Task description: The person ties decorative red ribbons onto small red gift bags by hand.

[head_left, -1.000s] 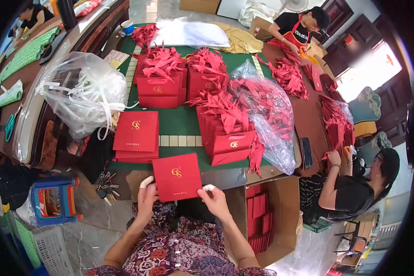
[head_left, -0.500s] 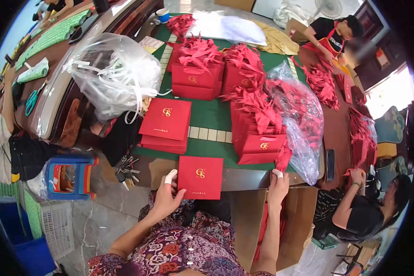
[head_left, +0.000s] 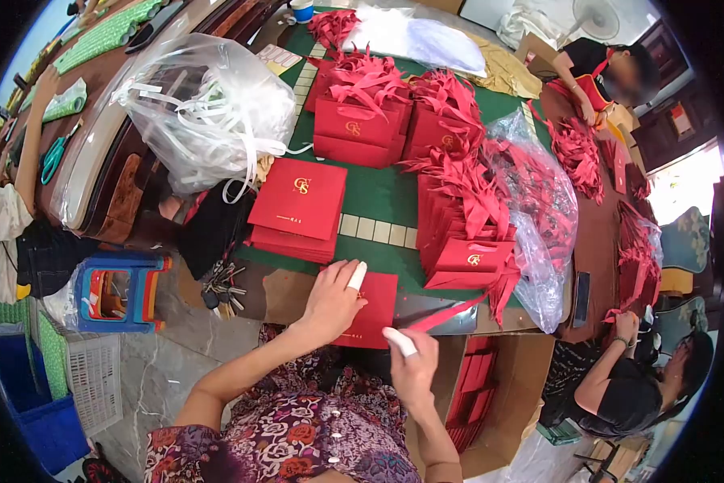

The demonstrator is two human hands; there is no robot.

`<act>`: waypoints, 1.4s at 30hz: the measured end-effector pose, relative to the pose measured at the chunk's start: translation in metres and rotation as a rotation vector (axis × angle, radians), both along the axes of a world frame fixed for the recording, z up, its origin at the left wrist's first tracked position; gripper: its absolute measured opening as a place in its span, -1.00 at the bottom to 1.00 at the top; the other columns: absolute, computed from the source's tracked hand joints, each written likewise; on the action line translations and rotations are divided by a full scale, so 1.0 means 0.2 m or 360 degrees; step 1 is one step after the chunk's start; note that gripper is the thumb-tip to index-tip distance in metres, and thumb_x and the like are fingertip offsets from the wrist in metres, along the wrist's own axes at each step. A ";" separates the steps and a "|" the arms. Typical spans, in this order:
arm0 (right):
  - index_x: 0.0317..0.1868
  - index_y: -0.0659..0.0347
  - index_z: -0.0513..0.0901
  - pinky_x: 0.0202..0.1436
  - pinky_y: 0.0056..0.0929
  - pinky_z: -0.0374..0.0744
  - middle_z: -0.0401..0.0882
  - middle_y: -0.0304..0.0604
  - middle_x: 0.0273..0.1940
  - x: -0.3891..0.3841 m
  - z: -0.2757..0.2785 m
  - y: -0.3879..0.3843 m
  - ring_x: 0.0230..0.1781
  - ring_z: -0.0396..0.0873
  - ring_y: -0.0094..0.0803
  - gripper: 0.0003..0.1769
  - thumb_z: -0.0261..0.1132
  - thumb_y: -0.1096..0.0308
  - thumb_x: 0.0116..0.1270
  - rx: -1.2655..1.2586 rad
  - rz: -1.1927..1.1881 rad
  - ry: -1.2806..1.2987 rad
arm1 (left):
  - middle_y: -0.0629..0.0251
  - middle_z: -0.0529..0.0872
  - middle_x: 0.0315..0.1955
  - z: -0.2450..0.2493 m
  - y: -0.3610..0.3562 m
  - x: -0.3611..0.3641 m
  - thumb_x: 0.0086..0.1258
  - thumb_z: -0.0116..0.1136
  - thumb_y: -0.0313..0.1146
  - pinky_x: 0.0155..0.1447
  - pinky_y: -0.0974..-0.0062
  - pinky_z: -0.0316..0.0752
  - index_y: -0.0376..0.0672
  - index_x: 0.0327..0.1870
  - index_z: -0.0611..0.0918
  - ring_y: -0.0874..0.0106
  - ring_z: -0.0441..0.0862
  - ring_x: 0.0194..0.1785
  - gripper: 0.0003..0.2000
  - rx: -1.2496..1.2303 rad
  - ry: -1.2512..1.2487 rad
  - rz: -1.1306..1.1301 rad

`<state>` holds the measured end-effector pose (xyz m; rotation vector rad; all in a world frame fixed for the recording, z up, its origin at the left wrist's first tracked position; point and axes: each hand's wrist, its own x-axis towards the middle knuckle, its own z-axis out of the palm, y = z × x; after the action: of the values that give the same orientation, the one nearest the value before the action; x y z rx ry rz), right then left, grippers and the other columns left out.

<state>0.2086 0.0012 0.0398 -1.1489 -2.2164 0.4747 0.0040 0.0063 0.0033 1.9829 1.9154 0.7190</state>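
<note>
A red paper bag [head_left: 378,291] with a gold logo lies flat at the near table edge. Across its left part rests my left hand [head_left: 335,299], fingers spread, with white tape on a finger. My right hand [head_left: 414,362], also with taped fingers, is at the bag's lower right corner, its fingers closed on a red ribbon [head_left: 450,314] that runs right toward the ribboned bags. To the upper left sits a stack of flat red bags [head_left: 299,201]. Red bags with ribbon handles [head_left: 468,256] stand at the right.
More ribboned bags [head_left: 358,133] stand behind. A clear plastic bag of white ribbons [head_left: 209,121] lies left, one of red ribbons [head_left: 539,193] right. An open carton [head_left: 490,419] is below the edge. Co-workers sit at right and top right; a phone [head_left: 581,298] lies right.
My left hand has moved up onto the bag from its left edge. My right hand has come left to the bag, drawing a red ribbon out from the right. The view has shifted slightly.
</note>
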 end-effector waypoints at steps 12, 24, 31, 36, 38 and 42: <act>-0.16 0.28 0.70 -0.25 -0.30 0.62 0.69 0.00 -0.29 -0.23 -0.17 0.20 -0.36 0.69 -0.19 -0.86 0.42 0.47 0.30 -0.0606 -0.0369 0.0330 | 0.16 0.63 -0.12 0.03 0.01 0.00 0.20 0.38 -0.41 0.06 0.23 0.31 -0.21 0.07 0.65 0.19 0.51 0.01 -0.61 0.0043 -0.0138 -0.0023; -0.20 0.24 0.68 -0.29 -0.22 0.59 0.64 -0.03 -0.35 -0.27 -0.14 0.21 -0.36 0.64 -0.11 -0.82 0.43 0.56 0.16 -0.0247 -0.0197 0.0200 | 0.26 0.71 -0.33 0.02 0.01 -0.01 0.19 0.30 -0.52 0.09 0.25 0.28 -0.11 -0.03 0.70 0.26 0.56 -0.19 -0.71 0.0056 -0.0410 0.0073; -0.16 0.23 0.69 -0.29 -0.23 0.58 0.65 -0.04 -0.33 -0.27 -0.13 0.20 -0.35 0.64 -0.15 -0.78 0.47 0.54 0.17 -0.0383 -0.0162 0.0324 | 0.29 0.69 -0.35 0.04 0.01 -0.01 0.19 0.30 -0.51 0.11 0.26 0.27 -0.09 -0.04 0.70 0.27 0.55 -0.20 -0.71 0.0126 -0.0424 0.0001; -0.14 0.20 0.72 -0.30 -0.29 0.59 0.65 -0.08 -0.33 -0.25 -0.08 0.19 -0.37 0.64 -0.23 -0.79 0.50 0.47 0.20 -0.0475 -0.0287 0.0481 | 0.28 0.69 -0.35 0.05 0.00 -0.01 0.22 0.31 -0.48 0.12 0.27 0.27 -0.10 -0.03 0.68 0.26 0.56 -0.19 -0.72 0.0053 -0.0502 0.0076; -0.18 0.20 0.72 -0.31 -0.30 0.58 0.64 -0.10 -0.32 -0.22 -0.08 0.20 -0.36 0.64 -0.22 -0.83 0.48 0.48 0.22 -0.0441 -0.0191 0.0278 | 0.28 0.70 -0.34 0.06 -0.01 -0.01 0.22 0.30 -0.47 0.13 0.27 0.27 -0.09 -0.04 0.68 0.26 0.56 -0.18 -0.73 0.0002 -0.0485 0.0063; -0.18 0.21 0.73 -0.32 -0.31 0.57 0.64 -0.12 -0.30 -0.22 -0.09 0.22 -0.35 0.64 -0.22 -0.86 0.45 0.48 0.25 -0.0315 -0.0101 0.0134 | 0.29 0.69 -0.35 0.05 -0.02 -0.01 0.22 0.37 -0.40 0.13 0.26 0.27 -0.08 -0.08 0.68 0.26 0.57 -0.18 -0.76 -0.0013 -0.0471 0.0035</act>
<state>0.1644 0.0447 0.0215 -1.2724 -2.0904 0.7147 0.0026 0.0014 0.0124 1.7396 1.7632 0.9496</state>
